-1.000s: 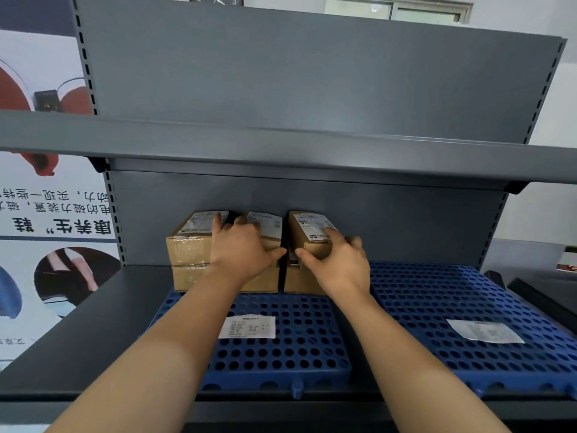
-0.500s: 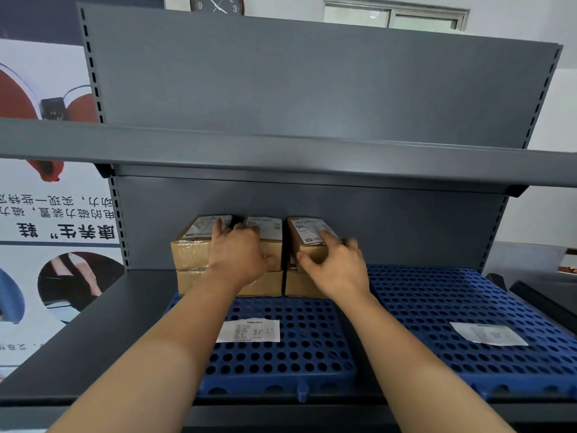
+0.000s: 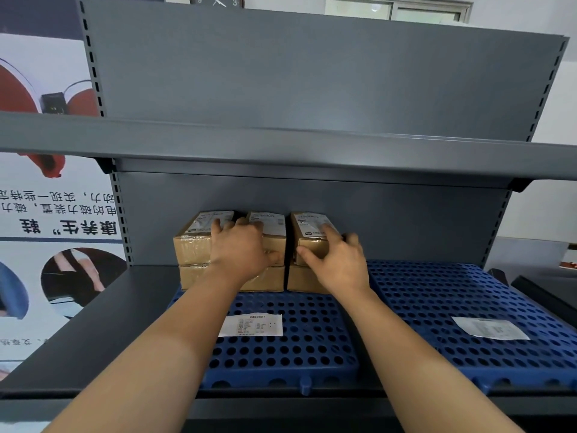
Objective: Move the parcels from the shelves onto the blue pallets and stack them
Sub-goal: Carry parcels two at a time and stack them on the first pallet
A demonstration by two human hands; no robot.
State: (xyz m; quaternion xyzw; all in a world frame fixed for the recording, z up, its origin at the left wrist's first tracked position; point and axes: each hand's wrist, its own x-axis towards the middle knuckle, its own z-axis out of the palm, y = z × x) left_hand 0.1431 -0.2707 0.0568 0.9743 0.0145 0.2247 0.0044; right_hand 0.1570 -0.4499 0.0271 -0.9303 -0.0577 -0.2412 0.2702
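- the parcels are already on the left blue pallet [image 3: 281, 354], two layers deep, pushed up near the back panel of the shelf. the right blue pallet [image 3: 437, 301] beside it carries only a paper slip [image 3: 490, 329].
- the left hand [image 3: 243, 248] is cupped over the middle upper parcel [image 3: 274, 239], thumb on its front face, with its fingertips reaching onto the left upper parcel [image 3: 196, 242]. the right hand [image 3: 337, 260] clasps the right upper parcel [image 3: 307, 232], thumb in front and fingers over the top and far side.
- from where i stand, the risk is a shove that goes unevenly: one hand straddling two boxes could push one back and leave the other proud, so the top row ends up crooked.
- the wrapping looks taped and slick, so an upper box could slide on the lower parcels [image 3: 193, 278] rather than seat squarely.
- there is a dark gap between the middle and right columns. squeezing them together too hard might tip a top box into it.
- the upper shelf [image 3: 281, 145] hangs close overhead. a third layer lifted carelessly could knock it.
- the loose slip [image 3: 251, 325] out front would make a wobbly base if a parcel lands on it.
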